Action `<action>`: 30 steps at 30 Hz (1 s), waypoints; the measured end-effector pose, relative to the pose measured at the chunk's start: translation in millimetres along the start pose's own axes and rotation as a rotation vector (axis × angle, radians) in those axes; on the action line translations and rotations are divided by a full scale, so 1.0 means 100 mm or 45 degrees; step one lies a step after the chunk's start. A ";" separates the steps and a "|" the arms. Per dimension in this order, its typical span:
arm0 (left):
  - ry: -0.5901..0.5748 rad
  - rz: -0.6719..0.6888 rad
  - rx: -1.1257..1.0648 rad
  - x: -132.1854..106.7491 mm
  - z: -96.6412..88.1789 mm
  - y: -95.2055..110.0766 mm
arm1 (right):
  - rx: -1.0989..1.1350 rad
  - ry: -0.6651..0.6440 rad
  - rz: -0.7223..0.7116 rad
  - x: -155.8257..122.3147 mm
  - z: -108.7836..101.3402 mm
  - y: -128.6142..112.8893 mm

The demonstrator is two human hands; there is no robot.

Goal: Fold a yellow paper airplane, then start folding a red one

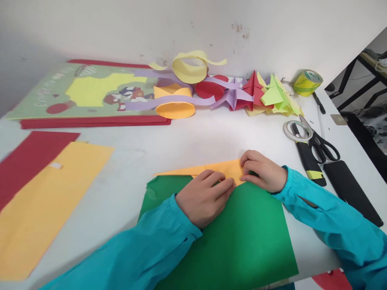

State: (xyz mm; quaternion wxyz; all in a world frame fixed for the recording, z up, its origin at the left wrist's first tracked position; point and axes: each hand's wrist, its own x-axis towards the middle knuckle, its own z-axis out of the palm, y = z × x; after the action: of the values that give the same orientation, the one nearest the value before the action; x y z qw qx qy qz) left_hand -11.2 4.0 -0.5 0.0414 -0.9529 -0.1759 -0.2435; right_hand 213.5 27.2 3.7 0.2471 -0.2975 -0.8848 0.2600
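A folded orange sheet of paper lies across the far edge of a green sheet of paper, with a long narrow point stretching left. My left hand is closed, its curled fingers gripping the lower edge of the orange paper. At the right end of that same paper, my right hand pinches it between thumb and bent fingers. Both thumbs and the undersides of the fingers are partly hidden.
Left lie a yellow-orange sheet and a red sheet. Behind are a green picture pad, paper rings and folded paper shapes. Tape, scissors, a utility knife and a black phone-like slab sit right.
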 end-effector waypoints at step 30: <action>0.034 -0.033 0.000 -0.07 0.10 0.14 | 0.365 0.005 0.157 0.00 -0.09 0.15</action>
State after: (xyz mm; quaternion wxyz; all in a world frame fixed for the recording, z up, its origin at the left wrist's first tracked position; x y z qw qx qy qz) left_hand -7.3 -9.4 -13.0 0.0405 -0.9473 -0.1876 -0.2567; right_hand 224.8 40.6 1.4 0.2725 -0.3134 -0.8181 0.3978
